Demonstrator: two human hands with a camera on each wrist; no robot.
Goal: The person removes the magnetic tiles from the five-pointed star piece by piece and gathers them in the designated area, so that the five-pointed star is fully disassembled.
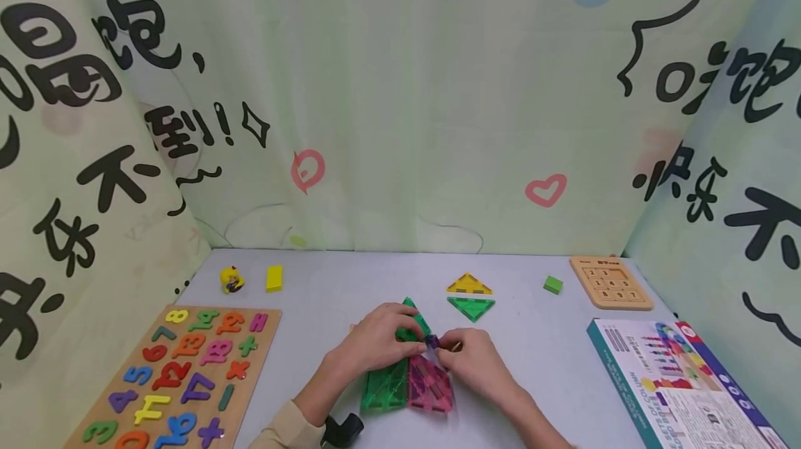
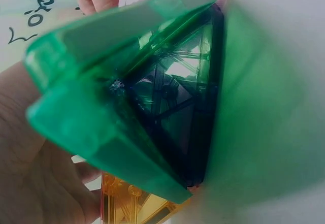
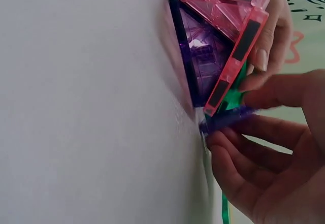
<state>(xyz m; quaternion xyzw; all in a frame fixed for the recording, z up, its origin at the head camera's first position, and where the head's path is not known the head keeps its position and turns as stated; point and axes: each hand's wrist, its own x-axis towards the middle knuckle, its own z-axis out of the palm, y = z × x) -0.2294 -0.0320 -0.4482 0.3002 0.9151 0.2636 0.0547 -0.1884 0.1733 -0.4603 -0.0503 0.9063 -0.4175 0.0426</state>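
A structure of translucent magnetic tiles stands on the table between the hands. Its green tiles [image 1: 384, 386] are on the left, a pink tile [image 1: 430, 383] on the right. My left hand [image 1: 379, 338] grips a green triangular tile [image 2: 101, 132] at the structure's back. My right hand [image 1: 477, 358] pinches a small purple tile [image 3: 228, 120] between thumb and fingers, at a corner of the structure. In the right wrist view, a purple triangle [image 3: 203, 51] sits inside the pink frame. An orange tile [image 2: 132, 198] shows below the green ones in the left wrist view.
Yellow [image 1: 469, 284] and green [image 1: 471, 308] triangles lie behind the hands. A number board [image 1: 270, 338] is at left, with a figurine [image 1: 231, 280] and yellow block [image 1: 274, 279] beyond. At right are a green block [image 1: 553, 285], wooden puzzle [image 1: 610, 299] and box [image 1: 682, 386].
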